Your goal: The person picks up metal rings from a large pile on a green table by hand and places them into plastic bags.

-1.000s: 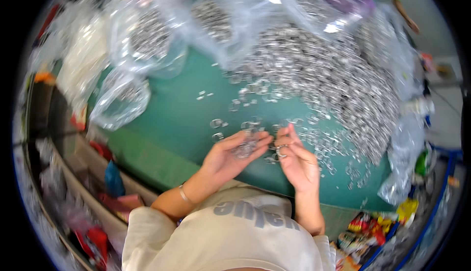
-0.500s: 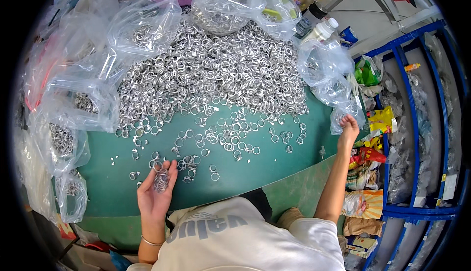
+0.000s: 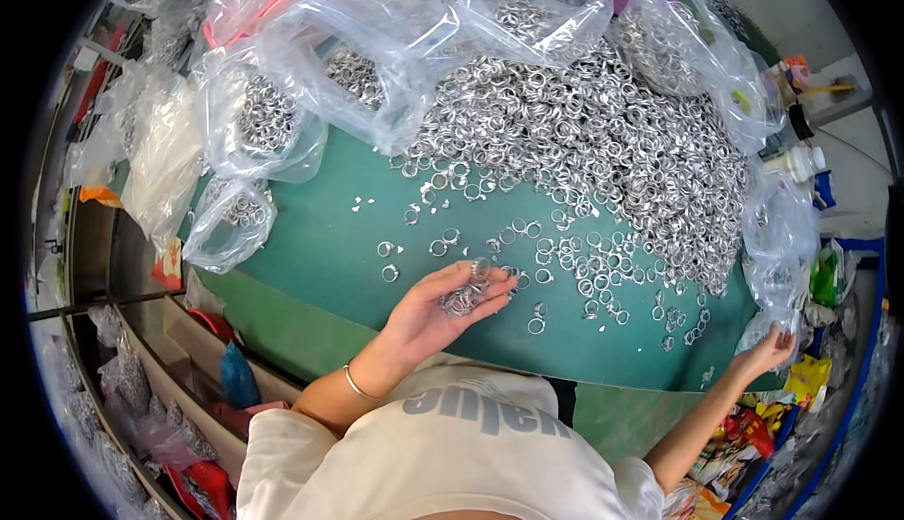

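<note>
Far-left bags: two clear plastic bags at the left edge of the frame — the upper bag (image 3: 266, 124) bulges with metal rings, the small bag (image 3: 231, 223) below it holds only a thin layer and gapes toward the counter (image 3: 320, 266).
Centre-top bag: a large clear bag (image 3: 377, 73) lies slumped across the upper middle, rings showing through its folds; whether its mouth is shut I cannot tell.
Left hand: the left hand (image 3: 435, 313) lies palm up at frame centre, fingers loosely cupped — the grip is wide, cradling a small clump of rings (image 3: 463, 299) rather than pinching it.
Handling judgement: the palm should stay level and the fingers slightly curled, since the clump sits near the fingertips and a tilt would likely spill it among the loose rings beside it.
Ring heap: the big pile of rings (image 3: 603, 143) covers the upper right of the green counter, thinning into scattered singles just beyond the cupped hand.
Upper-right bag: another clear bag (image 3: 678, 44) leans on the heap's far edge, part full of rings.
Right hand: the right hand (image 3: 767, 349) reaches to the counter's right edge, fingers closing on the lower end of a clear bag (image 3: 782, 247) hanging there; its contents look sparse.
</note>
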